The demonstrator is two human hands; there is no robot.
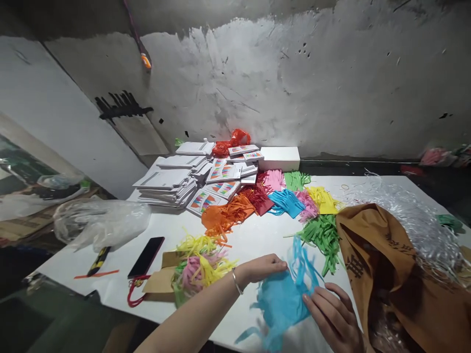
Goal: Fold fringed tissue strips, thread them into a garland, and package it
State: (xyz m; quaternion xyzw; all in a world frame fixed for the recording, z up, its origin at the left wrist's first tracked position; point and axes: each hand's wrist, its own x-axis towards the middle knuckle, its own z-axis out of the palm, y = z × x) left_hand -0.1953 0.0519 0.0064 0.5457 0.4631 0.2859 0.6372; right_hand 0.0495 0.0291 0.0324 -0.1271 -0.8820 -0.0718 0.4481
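Blue tissue-paper fringe (281,301) is lying, in the head view, over the white tabletop (253,240), between both hands. Its thin strips are probably risking tears or tangles if pulling turns uneven. Left hand (263,268): fingers are resting nearly closed against its upper edge, hold unclear. Right hand (333,314): fingertips, barely parted, are pinching its right edge.

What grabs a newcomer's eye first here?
Likely the bright blue fringe, blurred, between the left hand and right hand at the table's near edge. Then the multicoloured fringes spread across the middle, and the big brown cloth with dark lettering at the right.
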